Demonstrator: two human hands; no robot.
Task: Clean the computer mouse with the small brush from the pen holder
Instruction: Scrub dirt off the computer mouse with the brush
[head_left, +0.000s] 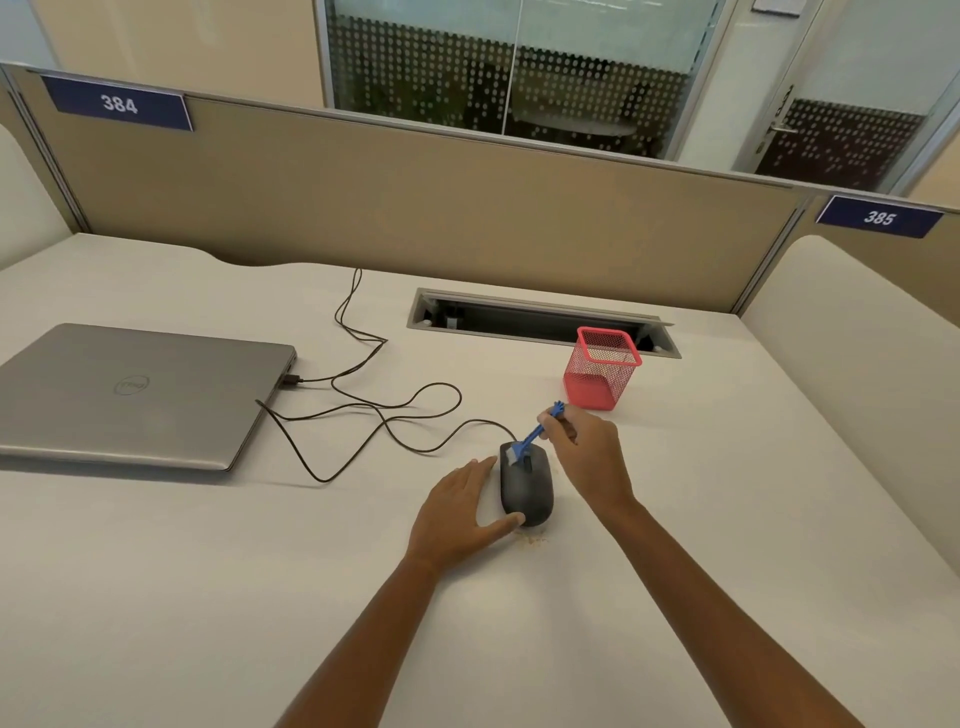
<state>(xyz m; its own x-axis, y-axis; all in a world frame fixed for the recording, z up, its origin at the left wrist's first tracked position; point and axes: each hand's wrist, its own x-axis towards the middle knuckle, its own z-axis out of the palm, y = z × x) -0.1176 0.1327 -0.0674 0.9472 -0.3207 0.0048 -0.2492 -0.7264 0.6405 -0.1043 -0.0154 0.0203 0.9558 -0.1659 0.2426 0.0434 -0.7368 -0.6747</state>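
Brushing step: my right hand (584, 447) pinches the small blue brush (534, 435), bristles on the black wired mouse (525, 488) by its wheel; my left hand (460, 512) lies flat, steadying it; short, light strokes suit, sweeping crumbs (535, 540) deskward.

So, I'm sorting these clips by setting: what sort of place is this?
Most likely an open-plan office workstation. The desk is backed by a tan partition carrying numbered seat plates, 384 and 385. A closed laptop lies on the desk, and a glass wall stands behind.
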